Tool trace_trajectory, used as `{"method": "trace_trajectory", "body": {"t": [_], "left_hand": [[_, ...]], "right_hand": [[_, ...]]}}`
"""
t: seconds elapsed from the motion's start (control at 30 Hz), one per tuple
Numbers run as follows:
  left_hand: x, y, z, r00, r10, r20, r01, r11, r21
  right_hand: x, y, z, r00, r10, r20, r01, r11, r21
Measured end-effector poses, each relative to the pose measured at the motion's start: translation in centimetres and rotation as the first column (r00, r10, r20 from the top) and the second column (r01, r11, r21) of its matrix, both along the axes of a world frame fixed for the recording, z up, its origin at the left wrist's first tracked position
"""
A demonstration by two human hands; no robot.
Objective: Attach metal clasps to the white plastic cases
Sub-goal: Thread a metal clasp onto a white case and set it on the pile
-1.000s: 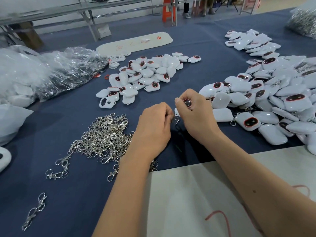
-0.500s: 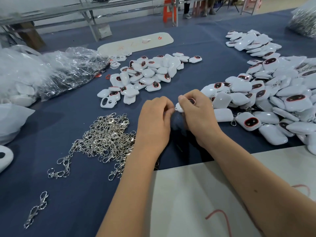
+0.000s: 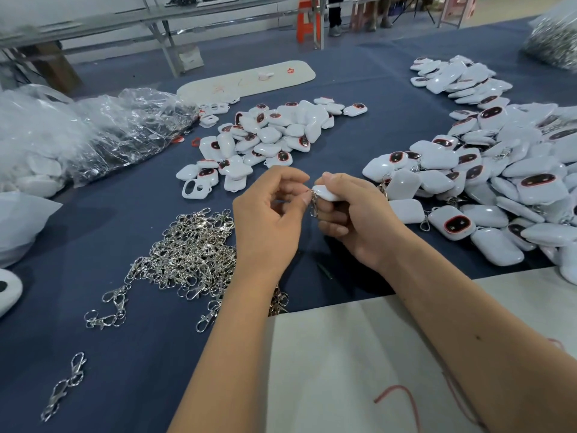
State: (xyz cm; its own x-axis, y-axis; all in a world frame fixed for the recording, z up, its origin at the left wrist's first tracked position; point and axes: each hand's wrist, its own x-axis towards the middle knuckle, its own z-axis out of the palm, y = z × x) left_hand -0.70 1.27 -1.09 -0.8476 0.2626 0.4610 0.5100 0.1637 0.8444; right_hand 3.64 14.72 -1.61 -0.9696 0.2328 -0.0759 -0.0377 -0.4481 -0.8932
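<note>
A white plastic case (image 3: 324, 192) is held at the centre of the frame, its narrow end turned left, and a silver metal clasp (image 3: 313, 204) is seen hanging from that end. A loose heap of silver clasps (image 3: 190, 254) is spread on the blue cloth at lower left. White cases, many with a dark red-rimmed oval, are piled at upper centre (image 3: 268, 135) and along the right edge (image 3: 487, 182).

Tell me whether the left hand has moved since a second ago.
Yes. The left hand has lifted and turned thumb-up beside the clasp pile, which stayed put; its fingertips remain at the clasp.
</note>
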Motion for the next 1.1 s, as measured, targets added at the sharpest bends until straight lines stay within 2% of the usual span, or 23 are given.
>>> {"method": "trace_trajectory", "body": {"t": [0.1, 0.3, 0.4, 0.5, 0.6, 0.73, 0.8, 0.87, 0.93, 1.0, 1.1], "left_hand": [[0.2, 0.1, 0.0, 1.000, 0.014, -0.025, -0.013, 1.000, 0.018], [-0.3, -0.1, -0.3, 0.997, 0.063, 0.043, -0.067, 0.993, 0.098], [-0.7, -0.4, -0.4, 0.995, 0.082, 0.055, -0.086, 0.993, 0.076], [-1.0, -0.7, -0.3, 0.993, 0.122, 0.004, -0.122, 0.992, -0.024], [-0.9, -1.0, -0.1, 0.988, 0.107, -0.111, -0.128, 0.971, -0.202], [-1.2, -1.2, 0.0, 0.972, 0.040, -0.233, -0.142, 0.888, -0.437], [-1.2, -1.3, 0.1, 0.975, 0.046, -0.218, -0.142, 0.882, -0.450], [-0.9, -1.1, 0.1, 0.991, 0.101, -0.083, -0.120, 0.952, -0.280], [-0.5, -0.4, 0.2, 0.978, 0.091, 0.189, -0.097, 0.995, 0.025], [-0.1, 0.3, 0.3, 0.897, -0.044, 0.439, -0.096, 0.952, 0.291], [0.2, 0.8, 0.5, 0.730, -0.238, 0.641, -0.163, 0.850, 0.501]], "right_hand": [[0.1, -0.1, 0.1, 1.000, 0.020, 0.002, -0.020, 0.997, -0.070], [0.2, 0.1, 0.0, 0.991, 0.118, -0.060, -0.125, 0.982, -0.142], [0.0, 0.0, -0.3, 0.990, 0.104, -0.100, -0.118, 0.983, -0.142], [-0.2, -0.1, -0.8, 0.989, 0.067, -0.131, -0.081, 0.991, -0.109], [-0.3, -0.2, -1.2, 0.990, 0.014, -0.140, -0.011, 1.000, 0.021], [-0.3, -0.6, -1.7, 0.988, -0.083, -0.128, 0.123, 0.932, 0.340], [-0.2, -0.8, -1.8, 0.985, -0.106, -0.138, 0.152, 0.905, 0.397], [-0.2, -0.7, -1.6, 0.986, -0.084, -0.145, 0.123, 0.952, 0.279], [-0.2, -0.5, -1.3, 0.986, -0.022, -0.168, 0.039, 0.994, 0.102], [-0.2, -0.3, -1.2, 0.980, 0.010, -0.196, -0.005, 1.000, 0.028], [-0.3, -0.2, -1.3, 0.975, 0.001, -0.223, 0.002, 1.000, 0.012]]}}
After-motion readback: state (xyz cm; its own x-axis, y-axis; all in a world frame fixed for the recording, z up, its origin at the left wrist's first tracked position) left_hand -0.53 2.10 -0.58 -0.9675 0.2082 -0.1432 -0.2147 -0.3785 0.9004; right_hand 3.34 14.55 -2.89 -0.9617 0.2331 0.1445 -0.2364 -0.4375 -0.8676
